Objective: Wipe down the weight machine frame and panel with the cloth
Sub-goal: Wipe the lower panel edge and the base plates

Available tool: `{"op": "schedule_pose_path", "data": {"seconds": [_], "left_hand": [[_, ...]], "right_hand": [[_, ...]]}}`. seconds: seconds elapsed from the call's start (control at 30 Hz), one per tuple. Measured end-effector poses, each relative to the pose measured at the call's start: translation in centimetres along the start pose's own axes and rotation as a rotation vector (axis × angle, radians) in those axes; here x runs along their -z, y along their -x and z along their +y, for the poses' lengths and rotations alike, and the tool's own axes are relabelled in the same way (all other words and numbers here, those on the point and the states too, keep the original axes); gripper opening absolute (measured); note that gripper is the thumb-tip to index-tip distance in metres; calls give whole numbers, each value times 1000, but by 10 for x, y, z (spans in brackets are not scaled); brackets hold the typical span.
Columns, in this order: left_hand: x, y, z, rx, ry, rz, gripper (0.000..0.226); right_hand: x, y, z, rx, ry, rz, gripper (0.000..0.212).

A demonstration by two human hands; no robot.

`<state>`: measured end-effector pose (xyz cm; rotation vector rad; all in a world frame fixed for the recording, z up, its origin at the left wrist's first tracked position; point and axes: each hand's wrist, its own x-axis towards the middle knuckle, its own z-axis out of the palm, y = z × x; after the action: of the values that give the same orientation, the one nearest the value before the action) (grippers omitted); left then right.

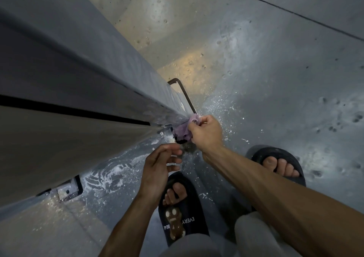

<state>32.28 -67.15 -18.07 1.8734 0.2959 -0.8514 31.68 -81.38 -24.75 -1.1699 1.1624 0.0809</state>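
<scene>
I look straight down along the grey weight machine frame (82, 75), which fills the left half of the view and runs to the floor. My right hand (206, 132) grips a bunched purple cloth (184, 130) and holds it against the bottom corner of the frame, just above the floor. My left hand (159, 164) hovers below and to the left of the cloth, fingers loosely curled, holding nothing. The machine's pale side panel (65, 146) lies beneath a dark slot in the frame.
The grey concrete floor (275, 79) is pitted and speckled with white dust around the frame's foot. A bolted base plate (69, 189) sits at lower left. A dark metal bracket (185, 95) sticks out near the base. My feet in black slides (181, 207) stand below the hands.
</scene>
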Motion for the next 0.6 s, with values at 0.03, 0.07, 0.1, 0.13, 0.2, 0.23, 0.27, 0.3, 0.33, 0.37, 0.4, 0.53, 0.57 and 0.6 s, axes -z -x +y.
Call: {"op": "schedule_pose_path", "data": {"seconds": [0.03, 0.07, 0.1, 0.13, 0.2, 0.23, 0.27, 0.3, 0.33, 0.37, 0.4, 0.53, 0.57, 0.6], "left_hand": [[0, 0, 1, -4, 2, -1, 31], [0, 0, 1, -9, 5, 1, 31], [0, 0, 2, -13, 8, 5, 30], [-1, 0, 2, -19, 13, 13, 29], [-1, 0, 2, -27, 30, 37, 27], [-1, 0, 2, -29, 37, 46, 28], [-1, 0, 2, -31, 38, 51, 28], [-1, 0, 1, -32, 37, 52, 29], [-1, 0, 0, -34, 33, 50, 30], [-1, 0, 0, -34, 29, 48, 29], [-1, 0, -1, -36, 28, 48, 29], [1, 0, 0, -44, 31, 49, 26], [1, 0, 0, -47, 35, 48, 26], [1, 0, 0, -49, 37, 47, 26]], "right_hand": [[-1, 0, -3, -11, 0, 0, 19], [-3, -1, -6, -23, -16, -8, 20], [-4, 0, -10, -31, -39, -22, 20], [-5, 0, -12, -37, -64, -35, 21], [-6, 6, -16, -29, -114, -51, 22], [-6, 11, -16, -5, -130, -61, 22], [-5, 16, -15, 31, -143, -68, 22], [-4, 20, -13, 73, -142, -74, 21], [-2, 24, -11, 110, -122, -75, 19], [0, 25, -10, 127, -96, -74, 17], [1, 23, -10, 121, -80, -69, 16], [-3, 16, -19, 16, -134, -64, 23], [-3, 18, -19, 25, -160, -65, 23], [-1, 22, -20, 51, -187, -71, 23]]}}
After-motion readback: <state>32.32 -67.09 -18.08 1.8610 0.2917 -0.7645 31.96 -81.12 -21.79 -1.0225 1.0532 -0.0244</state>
